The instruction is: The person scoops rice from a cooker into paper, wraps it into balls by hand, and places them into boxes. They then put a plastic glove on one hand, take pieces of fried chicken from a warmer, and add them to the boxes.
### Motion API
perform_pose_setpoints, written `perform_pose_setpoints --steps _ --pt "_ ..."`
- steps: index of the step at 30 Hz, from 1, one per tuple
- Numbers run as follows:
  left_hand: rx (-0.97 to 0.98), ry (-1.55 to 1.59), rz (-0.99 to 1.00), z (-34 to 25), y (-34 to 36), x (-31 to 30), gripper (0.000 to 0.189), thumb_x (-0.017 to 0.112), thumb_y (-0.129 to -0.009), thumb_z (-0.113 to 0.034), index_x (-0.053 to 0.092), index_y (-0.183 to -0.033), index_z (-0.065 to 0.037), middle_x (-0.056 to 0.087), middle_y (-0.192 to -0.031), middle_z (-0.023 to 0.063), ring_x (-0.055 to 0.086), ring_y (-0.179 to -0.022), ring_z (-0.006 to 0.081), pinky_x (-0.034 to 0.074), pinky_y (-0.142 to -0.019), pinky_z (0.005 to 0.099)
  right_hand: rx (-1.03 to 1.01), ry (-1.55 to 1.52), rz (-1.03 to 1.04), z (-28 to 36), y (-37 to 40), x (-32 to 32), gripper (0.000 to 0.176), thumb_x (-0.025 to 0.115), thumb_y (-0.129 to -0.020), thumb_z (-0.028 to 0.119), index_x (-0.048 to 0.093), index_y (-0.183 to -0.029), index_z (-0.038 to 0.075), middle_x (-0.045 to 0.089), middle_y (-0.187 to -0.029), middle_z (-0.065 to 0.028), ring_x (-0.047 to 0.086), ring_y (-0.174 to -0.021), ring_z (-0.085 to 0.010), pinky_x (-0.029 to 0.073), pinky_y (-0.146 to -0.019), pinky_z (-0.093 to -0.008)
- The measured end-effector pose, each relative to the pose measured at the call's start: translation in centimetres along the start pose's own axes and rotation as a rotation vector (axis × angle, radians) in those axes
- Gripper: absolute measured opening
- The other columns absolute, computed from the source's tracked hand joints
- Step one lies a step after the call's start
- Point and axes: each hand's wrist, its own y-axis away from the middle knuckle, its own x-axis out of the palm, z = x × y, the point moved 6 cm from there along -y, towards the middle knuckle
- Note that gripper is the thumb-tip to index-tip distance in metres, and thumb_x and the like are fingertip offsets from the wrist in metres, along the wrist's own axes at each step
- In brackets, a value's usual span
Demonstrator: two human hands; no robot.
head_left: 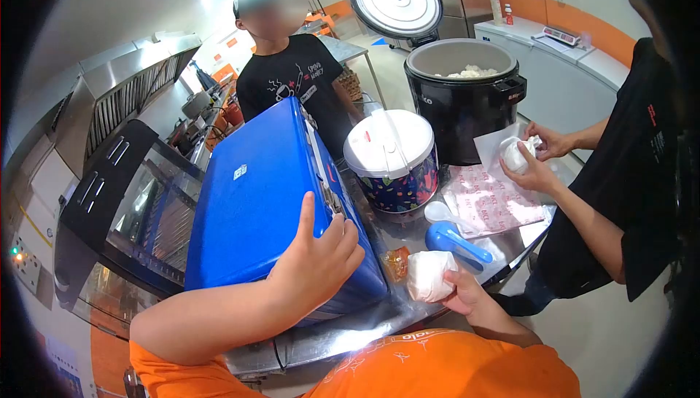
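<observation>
My left hand (317, 256) is at the latch side of a large blue cooler box (251, 179). One digit points straight up, while the other fingers curl in at the metal latch (333, 201); their exact hold is partly hidden. In my right hand (467, 294) is a white paper-wrapped packet (430, 275), gripped at its right side above the metal table (357, 338). Beside that packet lies a small orange-brown sachet (397, 262). A blue scoop (456, 240) and a white scoop (440, 213) rest just beyond.
A patterned tub with white lid (390, 146) stands behind the cooler. Past it, a black rice cooker (459, 99) has its lid (397, 1) raised. At right, a co-worker's hands (536, 168) hold another wrapped packet (516, 154) over printed paper sheets (492, 197). Another person (292, 70) stands opposite.
</observation>
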Motion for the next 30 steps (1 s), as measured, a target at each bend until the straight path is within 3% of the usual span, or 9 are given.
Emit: perform_pose_setpoints --steps 6,10,13,15,19,21,23,27,30 --pt "-0.158 -0.004 -0.129 2.9 2.1 -3.0 0.015 0.053 -0.078 -0.025 0.060 -0.084 -0.012 0.053 -0.121 0.0061 0.048 -0.113 0.0251 0.024 -0.095 0.0702 -0.007 -0.088 0.094 0.9 0.3 0.1 0.064 0.066 -0.078 0.022 0.035 -0.131 0.006 0.048 -0.123 -0.0104 0.050 -0.114 -0.0270 0.045 -0.092 -0.0441" --pt "-0.470 -0.166 -0.184 8.1 6.5 -5.8 0.006 0.060 -0.069 -0.017 0.056 -0.072 -0.014 0.055 -0.123 0.0058 0.052 -0.111 0.0259 0.030 -0.095 0.0597 -0.086 0.092 0.036 4.1 -0.3 2.5 0.073 0.068 -0.074 0.017 0.029 -0.136 0.010 0.045 -0.124 -0.0097 0.047 -0.116 -0.0268 0.043 -0.094 -0.0422" --pt "-0.595 -0.183 -0.197 11.6 10.9 -6.9 0.028 0.070 -0.060 -0.014 0.060 -0.086 -0.016 0.051 -0.129 0.0058 0.060 -0.099 0.0230 0.045 -0.084 0.0410 -0.177 0.304 0.064 7.5 -2.2 4.8 0.080 0.074 -0.068 0.018 0.030 -0.134 0.011 0.045 -0.123 -0.0100 0.046 -0.116 -0.0258 0.043 -0.095 -0.0405" --pt "-0.574 -0.232 -0.169 13.8 13.9 -6.1 0.028 0.068 -0.068 -0.007 0.058 -0.093 -0.013 0.045 -0.135 0.0085 0.057 -0.110 0.0252 0.050 -0.084 0.0371 -0.288 0.482 0.075 10.4 -3.8 9.5 0.083 0.080 -0.061 0.020 0.035 -0.130 0.010 0.046 -0.121 -0.0099 0.048 -0.114 -0.0245 0.043 -0.094 -0.0379" --pt "-0.553 -0.306 -0.160 16.8 19.1 -4.4 0.027 0.065 -0.073 -0.009 0.055 -0.098 -0.013 0.044 -0.134 0.0088 0.056 -0.108 0.0265 0.051 -0.083 0.0364 -0.432 0.941 0.310 11.8 -9.1 22.5 0.075 0.080 -0.059 0.026 0.043 -0.122 0.009 0.053 -0.111 -0.0100 0.055 -0.104 -0.0231 0.046 -0.089 -0.0364" --pt "-0.569 -0.315 -0.148 17.9 21.7 -3.4 0.027 0.064 -0.074 -0.011 0.055 -0.099 -0.012 0.044 -0.133 0.0092 0.056 -0.108 0.0266 0.051 -0.083 0.0368 -0.347 1.302 0.408 9.4 -13.0 28.3 0.071 0.079 -0.060 0.025 0.045 -0.120 0.009 0.055 -0.110 -0.0112 0.056 -0.101 -0.0227 0.046 -0.087 -0.0350" --pt "-0.588 -0.323 -0.142 18.9 24.3 -2.6 0.026 0.063 -0.074 -0.012 0.054 -0.099 -0.012 0.045 -0.132 0.0095 0.056 -0.108 0.0268 0.050 -0.083 0.0372 -0.270 1.723 0.766 5.0 -18.6 32.3 0.065 0.076 -0.064 0.022 0.047 -0.120 0.009 0.056 -0.108 -0.0127 0.057 -0.098 -0.0229 0.049 -0.083 -0.0319" --pt "-0.584 -0.329 -0.148 21.5 27.8 -1.2 0.026 0.061 -0.076 -0.014 0.054 -0.101 -0.012 0.045 -0.131 0.0101 0.056 -0.108 0.0271 0.050 -0.084 0.0380 0.483 2.071 0.950 -6.7 -27.3 32.8 0.060 0.071 -0.067 0.033 0.049 -0.119 0.013 0.058 -0.107 -0.0138 0.058 -0.099 -0.0264 0.051 -0.075 -0.0416" --pt "-0.574 -0.316 -0.161 22.8 29.9 -1.1 0.026 0.060 -0.077 -0.016 0.053 -0.102 -0.012 0.045 -0.129 0.0106 0.055 -0.107 0.0274 0.049 -0.084 0.0386 0.781 2.535 1.281 -13.8 -30.0 30.9 0.067 0.072 -0.065 0.037 0.049 -0.125 0.018 0.057 -0.115 -0.0121 0.055 -0.105 -0.0291 0.047 -0.081 -0.0475"
